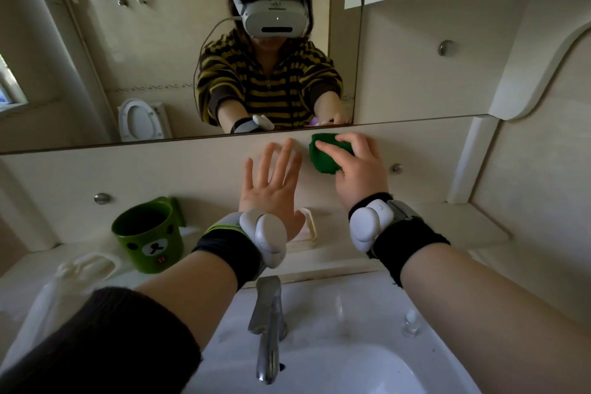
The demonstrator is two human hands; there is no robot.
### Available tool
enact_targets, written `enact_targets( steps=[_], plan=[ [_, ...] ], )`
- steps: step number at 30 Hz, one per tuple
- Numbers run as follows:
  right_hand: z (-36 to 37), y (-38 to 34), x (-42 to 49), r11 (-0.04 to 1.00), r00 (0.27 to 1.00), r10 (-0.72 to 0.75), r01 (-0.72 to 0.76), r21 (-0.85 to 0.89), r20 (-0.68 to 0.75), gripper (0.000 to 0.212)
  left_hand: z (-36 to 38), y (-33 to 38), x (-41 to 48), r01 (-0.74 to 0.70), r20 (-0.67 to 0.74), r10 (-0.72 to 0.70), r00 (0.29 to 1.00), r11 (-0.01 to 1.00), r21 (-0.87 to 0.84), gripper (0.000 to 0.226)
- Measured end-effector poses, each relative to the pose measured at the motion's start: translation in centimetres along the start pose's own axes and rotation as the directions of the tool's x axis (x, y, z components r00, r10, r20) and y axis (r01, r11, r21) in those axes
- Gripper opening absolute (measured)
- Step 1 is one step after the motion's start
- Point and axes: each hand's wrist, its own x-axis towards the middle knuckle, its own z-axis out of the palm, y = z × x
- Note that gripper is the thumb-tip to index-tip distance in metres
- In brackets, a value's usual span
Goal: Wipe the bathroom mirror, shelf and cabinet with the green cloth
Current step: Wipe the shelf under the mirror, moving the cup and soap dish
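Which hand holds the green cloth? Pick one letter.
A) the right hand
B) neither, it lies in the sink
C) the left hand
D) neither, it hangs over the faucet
A: the right hand grips the green cloth at the panel just below the mirror, while the left hand is spread open with straight fingers and holds nothing.

Left hand (270, 192) splayed, right hand (359, 169) curled.
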Motion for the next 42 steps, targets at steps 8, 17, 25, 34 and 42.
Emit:
enact_targets(
  steps=[8, 17, 25, 34, 42],
  plan=[
    [0.6, 0.2, -1.8, 0.999, 0.998, 0.031, -0.031, 0.004, 0.050, 0.058, 0.1, -0.1, 0.0, -0.005, 0.014, 0.005, 1.000, 1.000, 0.008, 0.092],
    [1.5, 0.9, -4.2, 0.998, 0.989, 0.066, -0.066, -0.004, 0.132, 0.054, -0.1, 0.0, 0.0, -0.003, 0.016, 0.002, 1.000, 1.000, 0.027, 0.092],
    [1.7, 0.9, -6.1, 0.992, 0.959, 0.122, -0.125, -0.005, 0.256, 0.051, 0.0, 0.0, 0.0, -0.005, 0.017, 0.005, 1.000, 1.000, 0.024, 0.091],
    [1.7, 0.8, -6.5, 0.977, 0.897, 0.206, -0.210, -0.034, 0.392, 0.047, 0.5, 0.1, 0.0, -0.009, -0.048, 0.009, 0.999, 1.000, 0.006, 0.092],
    [1.8, 1.1, -6.5, 0.968, 0.845, 0.244, -0.238, -0.073, 0.476, 0.047, 1.9, 0.0, -0.7, -0.014, -0.137, 0.006, 0.990, 0.998, -0.055, 0.089]
  ],
)
